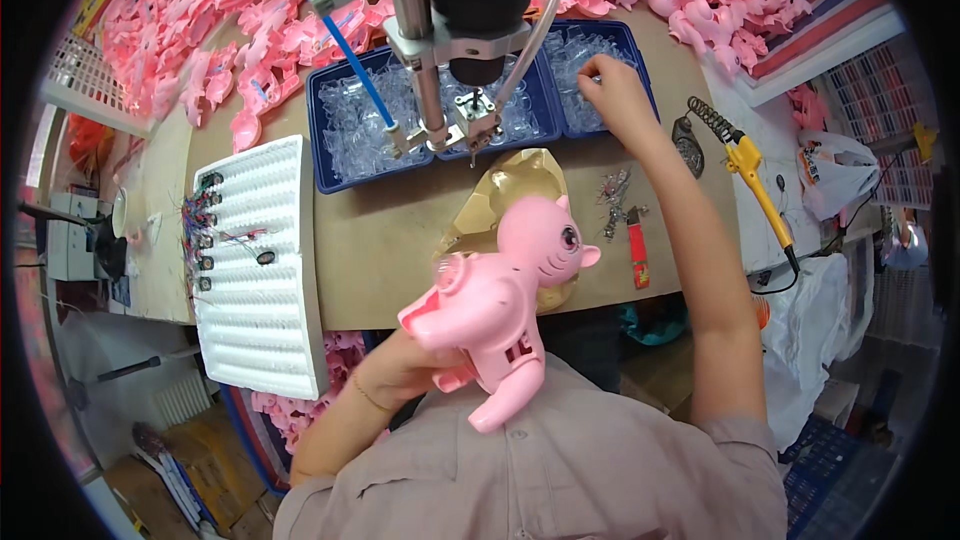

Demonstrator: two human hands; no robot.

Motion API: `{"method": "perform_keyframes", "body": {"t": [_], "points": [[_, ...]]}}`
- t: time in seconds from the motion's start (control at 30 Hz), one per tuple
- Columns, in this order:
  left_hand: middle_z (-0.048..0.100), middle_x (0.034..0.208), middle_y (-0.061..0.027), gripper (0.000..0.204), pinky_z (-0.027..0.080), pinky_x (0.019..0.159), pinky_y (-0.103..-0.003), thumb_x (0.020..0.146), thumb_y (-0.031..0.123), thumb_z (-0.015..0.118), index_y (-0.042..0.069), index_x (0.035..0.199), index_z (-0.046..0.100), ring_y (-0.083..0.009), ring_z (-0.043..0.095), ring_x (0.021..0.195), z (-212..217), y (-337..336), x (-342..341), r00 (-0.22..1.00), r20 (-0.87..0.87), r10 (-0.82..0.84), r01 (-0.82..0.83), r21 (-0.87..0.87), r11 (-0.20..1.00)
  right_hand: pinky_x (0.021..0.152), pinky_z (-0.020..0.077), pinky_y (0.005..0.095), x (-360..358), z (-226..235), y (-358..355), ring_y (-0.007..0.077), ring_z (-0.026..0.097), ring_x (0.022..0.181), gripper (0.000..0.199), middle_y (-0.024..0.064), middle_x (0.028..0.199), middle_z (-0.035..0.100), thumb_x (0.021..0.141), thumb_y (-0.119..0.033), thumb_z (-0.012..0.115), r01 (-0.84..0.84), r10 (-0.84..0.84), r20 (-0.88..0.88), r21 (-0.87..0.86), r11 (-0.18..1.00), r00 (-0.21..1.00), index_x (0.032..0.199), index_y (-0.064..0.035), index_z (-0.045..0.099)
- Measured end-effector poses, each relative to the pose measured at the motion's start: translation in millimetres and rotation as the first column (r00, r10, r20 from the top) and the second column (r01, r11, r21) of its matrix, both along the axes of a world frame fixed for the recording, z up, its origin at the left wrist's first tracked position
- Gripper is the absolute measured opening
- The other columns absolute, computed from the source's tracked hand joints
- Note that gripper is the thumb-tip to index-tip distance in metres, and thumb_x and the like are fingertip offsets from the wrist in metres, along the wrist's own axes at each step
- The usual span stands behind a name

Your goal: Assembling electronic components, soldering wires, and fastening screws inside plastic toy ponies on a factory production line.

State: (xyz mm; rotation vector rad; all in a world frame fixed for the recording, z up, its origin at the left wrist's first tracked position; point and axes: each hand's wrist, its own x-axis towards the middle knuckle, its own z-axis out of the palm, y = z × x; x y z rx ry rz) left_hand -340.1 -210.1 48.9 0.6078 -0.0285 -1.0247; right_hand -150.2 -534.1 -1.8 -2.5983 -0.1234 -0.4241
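Note:
My left hand (398, 365) is wrapped around a pink plastic toy animal (490, 290) with dark eyes and small ears. The toy lies tilted in front of my chest, its head to the upper right; a round clear plastic piece (452, 275) shows on its left side. Over the right compartment of a blue tray (385, 178), my right hand (615, 95) has its fingers curled closed. Clear plastic parts (575, 55) fill the compartment beneath it. Whatever those fingers may hold is hidden.
A black-bodied screwdriving tool (480, 0) hangs over a gold-coloured fixture (500, 185). A white foam tray (255, 270) with wired parts lies left. Pink shells (190, 20) pile up behind. A red-handled tool (638, 250), loose screws (613, 195) and a yellow soldering iron (755, 180) lie right.

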Motion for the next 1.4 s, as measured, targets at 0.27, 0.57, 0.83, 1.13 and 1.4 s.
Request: {"method": "perform_keyframes", "body": {"t": [0.27,0.57,0.83,1.13,1.4], "points": [[0.053,0.124,-0.0085,0.074,0.049,0.091,-0.034,0.078,0.046,0.072,0.009,0.133,0.041,-0.0201,0.054,0.112,-38,-2,-11,0.933,-0.358,0.033,-0.129,-0.249,0.96,0.062,0.0473,0.0226,-21,17,-16,0.0113,0.06,0.07,0.029,0.0053,0.082,0.064,0.086,-0.014,0.059,0.146,-0.051,-0.172,0.61,0.779,0.984,0.109,0.0033,0.059],[0.048,0.13,-0.0057,0.074,0.046,0.098,-0.035,0.082,0.034,0.071,0.01,0.139,0.031,-0.0201,0.05,0.119,-40,18,-24,0.911,-0.08,0.405,-0.405,0.02,0.914,0.071,0.045,0.0228,-186,98,105,0.0099,0.054,0.074,0.037,0.0016,0.084,0.055,0.083,-0.01,0.061,0.215,0.511,-0.286,0.957,0.194,0.811,0.117,0.0034,0.056],[0.047,0.127,-0.0029,0.086,0.04,0.101,-0.034,0.075,0.056,0.07,0.009,0.136,0.033,-0.0185,0.047,0.12,-19,11,-33,0.802,0.238,0.547,-0.595,0.255,0.762,0.088,0.0487,0.0303,-198,85,129,0.0156,0.062,0.094,0.023,0.01,0.099,0.065,0.084,-0.001,0.061,0.14,0.456,-0.263,0.948,0.285,0.851,0.106,0.0003,0.055],[0.049,0.127,-0.0048,0.078,0.04,0.101,-0.035,0.077,0.047,0.073,0.006,0.133,0.037,-0.0187,0.048,0.119,-20,-1,-41,0.756,0.284,0.59,-0.649,0.204,0.733,0.089,0.0362,0.0278,-204,70,176,0.0148,0.047,0.101,0.01,0.0083,0.109,0.049,0.08,-0.003,0.067,-0.068,0.385,-0.179,0.833,0.549,0.906,0.087,-0.0007,0.061],[0.056,0.117,-0.007,0.063,0.047,0.091,-0.033,0.076,0.029,0.079,0.003,0.124,0.048,-0.0185,0.054,0.11,-23,7,-43,0.672,0.524,0.523,-0.681,0.16,0.715,0.107,0.0314,0.037,-200,62,168,0.0242,0.04,0.128,0.087,0.0149,0.138,0.04,0.07,-0.015,0.078,0.088,0.5,-0.198,0.968,0.236,0.843,0.141,0.0002,0.03]]}}
